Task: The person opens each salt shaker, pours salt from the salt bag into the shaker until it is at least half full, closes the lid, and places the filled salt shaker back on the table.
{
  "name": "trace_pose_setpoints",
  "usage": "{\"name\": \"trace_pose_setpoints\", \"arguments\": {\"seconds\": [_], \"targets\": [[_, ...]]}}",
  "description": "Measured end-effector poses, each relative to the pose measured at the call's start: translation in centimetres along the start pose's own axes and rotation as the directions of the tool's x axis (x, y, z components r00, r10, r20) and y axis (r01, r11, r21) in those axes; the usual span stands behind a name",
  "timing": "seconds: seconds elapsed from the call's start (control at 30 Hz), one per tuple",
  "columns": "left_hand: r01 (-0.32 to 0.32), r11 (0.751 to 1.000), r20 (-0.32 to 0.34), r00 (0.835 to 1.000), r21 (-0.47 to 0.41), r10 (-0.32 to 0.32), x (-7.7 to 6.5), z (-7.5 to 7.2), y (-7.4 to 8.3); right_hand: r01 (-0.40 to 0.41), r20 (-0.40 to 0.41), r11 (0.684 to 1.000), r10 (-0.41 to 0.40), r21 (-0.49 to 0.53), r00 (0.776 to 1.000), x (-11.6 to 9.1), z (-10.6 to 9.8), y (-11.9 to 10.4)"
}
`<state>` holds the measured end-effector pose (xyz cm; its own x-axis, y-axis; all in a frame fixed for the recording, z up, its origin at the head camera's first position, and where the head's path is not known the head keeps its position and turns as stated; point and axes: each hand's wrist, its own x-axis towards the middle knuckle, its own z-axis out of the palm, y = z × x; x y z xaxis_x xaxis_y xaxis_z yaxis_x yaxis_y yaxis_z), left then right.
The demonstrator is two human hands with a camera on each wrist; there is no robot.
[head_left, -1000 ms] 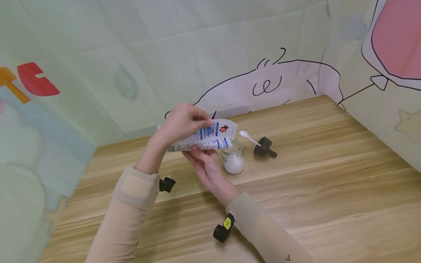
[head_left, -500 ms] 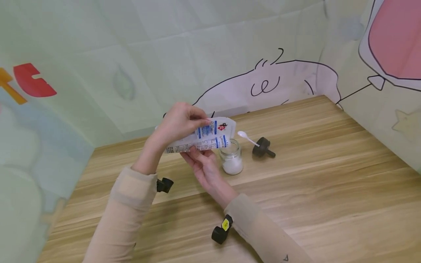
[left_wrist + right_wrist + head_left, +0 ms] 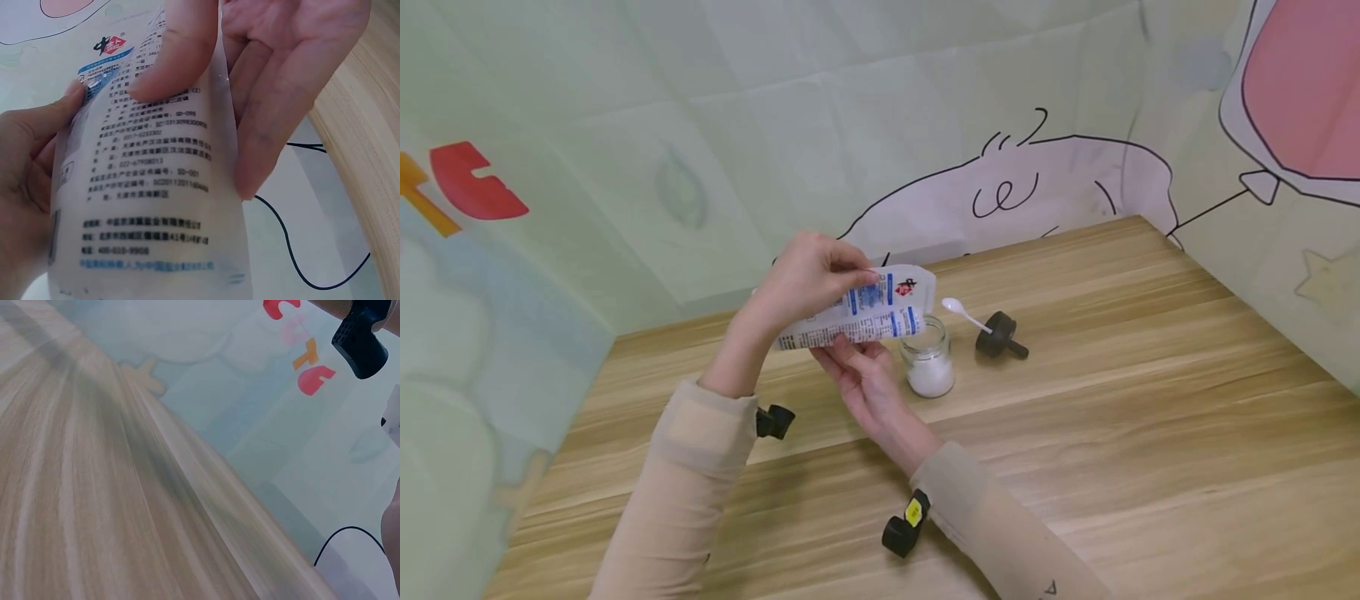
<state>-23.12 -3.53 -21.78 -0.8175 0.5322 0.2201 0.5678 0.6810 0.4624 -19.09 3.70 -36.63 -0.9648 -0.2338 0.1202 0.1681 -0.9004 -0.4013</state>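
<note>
A white plastic salt bag (image 3: 880, 300) with blue and black print lies tilted between both hands, its right end over the mouth of a glass jar (image 3: 931, 375). White granules fill the jar's lower part. My left hand (image 3: 808, 279) grips the bag from above, thumb on the printed face. From below, my right hand (image 3: 872, 383) holds it with the thumb on the lower edge and the fingers partly hidden behind. In the left wrist view, the right hand (image 3: 275, 81) overlaps the upper part of the bag (image 3: 150, 200), and the left hand (image 3: 28, 181) grips its left side.
Right of the jar, a black lid (image 3: 997, 336) with a knob lies on the wooden table (image 3: 1112, 417), a small white spoon (image 3: 962, 312) leaning against it. A printed cloth wall (image 3: 760, 150) rises behind the table. Black wrist cameras (image 3: 901, 533) hang below the sleeves.
The head view has shifted slightly. Both hands keep their grip on the salt bag over the jar, with barely any movement.
</note>
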Motion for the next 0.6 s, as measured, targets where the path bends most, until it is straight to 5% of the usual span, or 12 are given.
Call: {"name": "trace_pose_setpoints", "arguments": {"seconds": [0.6], "targets": [[0.023, 0.999, 0.042, 0.999, 0.042, -0.025, 0.11, 0.09, 0.26, 0.007, -0.005, 1.000, -0.007, 0.010, 1.000, -0.05, 0.28, -0.16]]}}
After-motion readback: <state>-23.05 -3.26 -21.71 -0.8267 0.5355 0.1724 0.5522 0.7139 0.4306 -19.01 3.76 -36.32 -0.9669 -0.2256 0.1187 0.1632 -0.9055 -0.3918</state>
